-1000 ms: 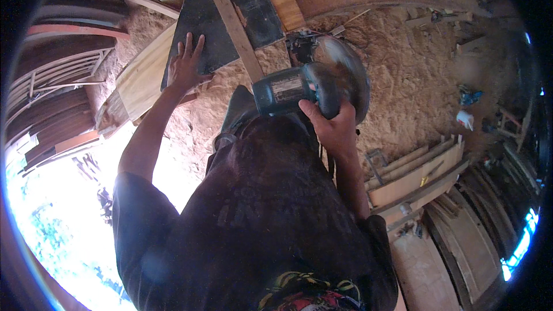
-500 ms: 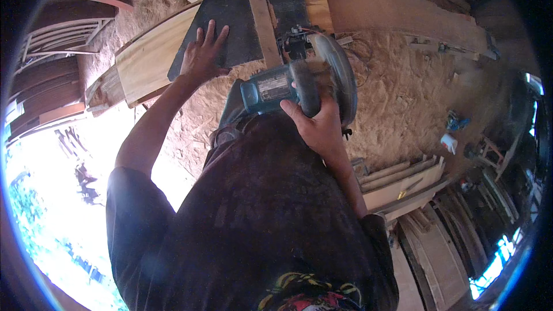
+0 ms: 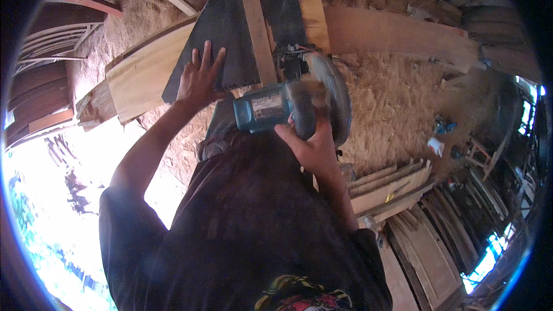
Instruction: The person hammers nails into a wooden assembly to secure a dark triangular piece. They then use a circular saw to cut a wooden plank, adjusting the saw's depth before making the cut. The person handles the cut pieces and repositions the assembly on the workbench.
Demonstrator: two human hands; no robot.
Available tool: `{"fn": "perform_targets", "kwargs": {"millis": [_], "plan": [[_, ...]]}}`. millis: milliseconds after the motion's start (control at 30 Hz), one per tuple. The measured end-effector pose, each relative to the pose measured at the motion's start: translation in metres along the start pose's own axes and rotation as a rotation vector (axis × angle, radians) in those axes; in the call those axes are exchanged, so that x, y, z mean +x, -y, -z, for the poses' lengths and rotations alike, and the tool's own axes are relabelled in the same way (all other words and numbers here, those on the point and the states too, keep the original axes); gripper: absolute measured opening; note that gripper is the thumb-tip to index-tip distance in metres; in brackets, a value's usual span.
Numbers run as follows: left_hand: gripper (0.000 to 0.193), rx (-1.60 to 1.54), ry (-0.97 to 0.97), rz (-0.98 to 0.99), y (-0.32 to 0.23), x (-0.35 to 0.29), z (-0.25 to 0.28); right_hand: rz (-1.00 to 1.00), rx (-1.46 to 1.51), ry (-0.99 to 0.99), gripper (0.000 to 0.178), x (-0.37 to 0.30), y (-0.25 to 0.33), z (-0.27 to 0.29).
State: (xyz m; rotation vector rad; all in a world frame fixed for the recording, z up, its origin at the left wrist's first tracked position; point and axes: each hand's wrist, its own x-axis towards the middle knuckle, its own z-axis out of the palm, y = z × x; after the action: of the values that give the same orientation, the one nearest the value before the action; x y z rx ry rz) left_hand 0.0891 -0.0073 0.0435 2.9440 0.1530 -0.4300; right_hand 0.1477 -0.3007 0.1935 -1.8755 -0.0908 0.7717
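My right hand (image 3: 311,141) is wrapped round the rear handle of a teal circular saw (image 3: 259,109). Its round guard (image 3: 337,95) is on the right side, and the saw's front end meets the near edge of a dark sheet (image 3: 224,23). Flat on that sheet, fingers spread, lies my left hand (image 3: 199,80). A narrow wooden strip (image 3: 253,17) runs lengthwise over the sheet, its near end beside the saw. The blade's contact with the sheet is hidden by the saw body.
Pale boards (image 3: 152,63) lie under the sheet on the left, and a long brown plank (image 3: 397,31) extends right. Sawdust covers the ground (image 3: 386,98). At the lower right stand stacked boards (image 3: 391,187) and panels (image 3: 426,247); a white container (image 3: 436,147) lies near them.
The view has shifted slightly, so most things sit a little lower and to the left. Both hands keep their places, the left on the sheet and the right on the saw.
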Motion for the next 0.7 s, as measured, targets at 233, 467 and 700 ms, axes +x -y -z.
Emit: {"fn": "perform_targets", "kwargs": {"millis": [233, 467, 700], "plan": [[0.135, -0.043, -0.009, -0.021, 0.002, -0.001, -0.001, 0.012, -0.009, 0.038, 0.027, 0.011, 0.01, 0.001], [0.135, -0.013, 0.03, -0.002, -0.001, 0.0, 0.001, 0.049, 0.03, 0.063, 0.03, 0.03, 0.022, 0.001], [0.135, 0.012, 0.009, -0.034, 0.003, -0.003, -0.002, 0.116, 0.064, 0.03, 0.027, 0.04, 0.017, -0.005]]}}
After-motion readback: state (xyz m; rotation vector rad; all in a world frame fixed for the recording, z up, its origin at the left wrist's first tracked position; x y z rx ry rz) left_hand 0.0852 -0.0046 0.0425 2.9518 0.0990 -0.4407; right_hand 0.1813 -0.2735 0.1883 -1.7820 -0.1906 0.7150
